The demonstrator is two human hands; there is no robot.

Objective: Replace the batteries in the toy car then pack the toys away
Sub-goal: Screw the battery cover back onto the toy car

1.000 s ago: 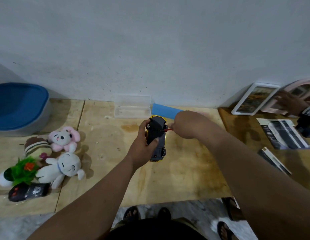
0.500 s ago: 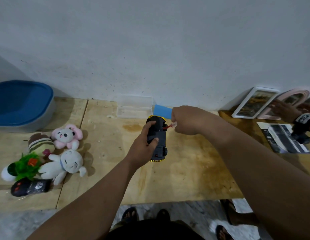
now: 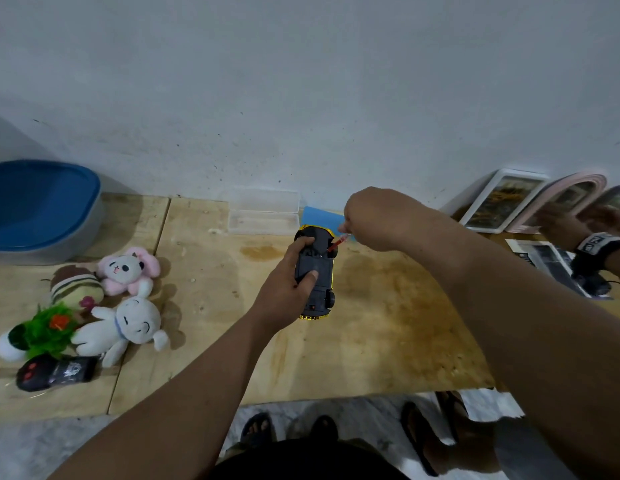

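Observation:
A yellow toy car (image 3: 318,271) is held upside down above the wooden table (image 3: 388,323), its black underside facing me. My left hand (image 3: 288,289) grips it around the body, thumb on the underside. My right hand (image 3: 378,220) is closed on a small red-handled screwdriver (image 3: 337,243) whose tip touches the car's underside near its far end. A black remote control (image 3: 54,372) lies at the table's left front. Plush toys lie next to it: a white one (image 3: 125,327), a pink one (image 3: 126,270), a striped one (image 3: 76,289) and a green one (image 3: 42,332).
A blue-lidded grey bin (image 3: 42,213) stands at the back left. A clear plastic case (image 3: 263,216) lies open by the wall, a blue card (image 3: 320,216) beside it. At the right, another person's hand (image 3: 578,223) is near picture frames (image 3: 502,199) and printed sheets (image 3: 544,258).
The car has been turned slightly so its underside faces me more squarely, still in my left hand. My right hand has risen a little with the screwdriver. The other person's hand has shifted.

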